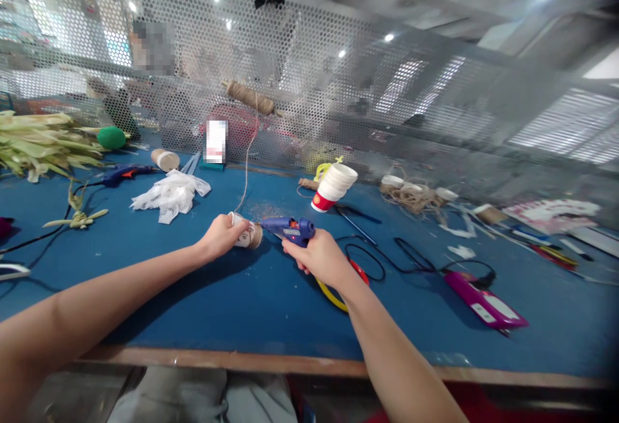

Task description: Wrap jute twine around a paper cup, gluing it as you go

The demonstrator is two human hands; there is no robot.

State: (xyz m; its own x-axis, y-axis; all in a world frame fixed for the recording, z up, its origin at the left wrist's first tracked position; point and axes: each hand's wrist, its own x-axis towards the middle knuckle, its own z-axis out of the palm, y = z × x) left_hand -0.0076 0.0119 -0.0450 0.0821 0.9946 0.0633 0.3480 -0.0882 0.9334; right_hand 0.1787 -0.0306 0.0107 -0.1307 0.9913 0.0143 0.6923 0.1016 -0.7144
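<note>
Gripping a paper cup [248, 236] part-wound with twine, the left hand [218, 237] has its fingers curled round it, well back from the wooden front edge [232, 360]. The right hand [323, 256] is closed round a blue glue gun [298, 232], nozzle at the cup's wrapped end; whether they touch, I cannot tell. Blue tabletop [251, 316] spreads between the cup and that edge. Tighter limits: a yellow loop [333, 297] under the right wrist, stacked paper cups [336, 186] beyond the glue gun.
</note>
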